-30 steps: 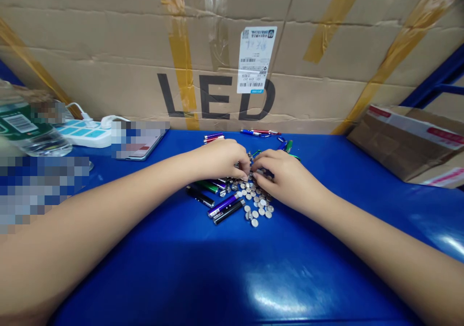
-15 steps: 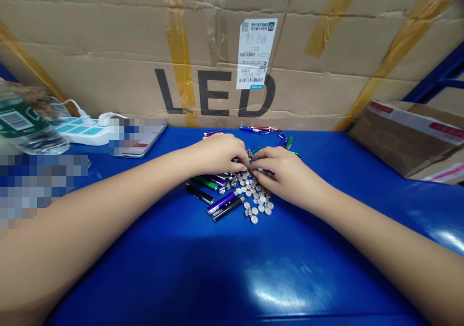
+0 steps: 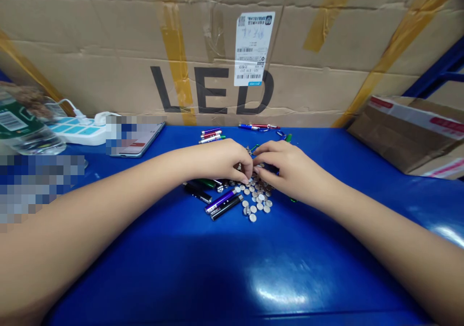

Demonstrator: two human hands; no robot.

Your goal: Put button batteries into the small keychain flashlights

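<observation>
Bare, smooth left forearm (image 3: 108, 193) and right forearm (image 3: 377, 229), narrowing into a slim left hand (image 3: 217, 161) and right hand (image 3: 290, 171).

I'm on what reads as a packing bench in a warehouse or small assembly shop: dead ahead, a taped carton (image 3: 108, 36) printed "LED" with a barcode label (image 3: 253, 43); on the right, another carton (image 3: 402, 137) and blue metal racking (image 3: 435, 77); under me, a blue steel bench (image 3: 232, 277); upper left, a power strip (image 3: 76, 133).

Silver button cells (image 3: 256, 199) — loose, scattered heap
</observation>
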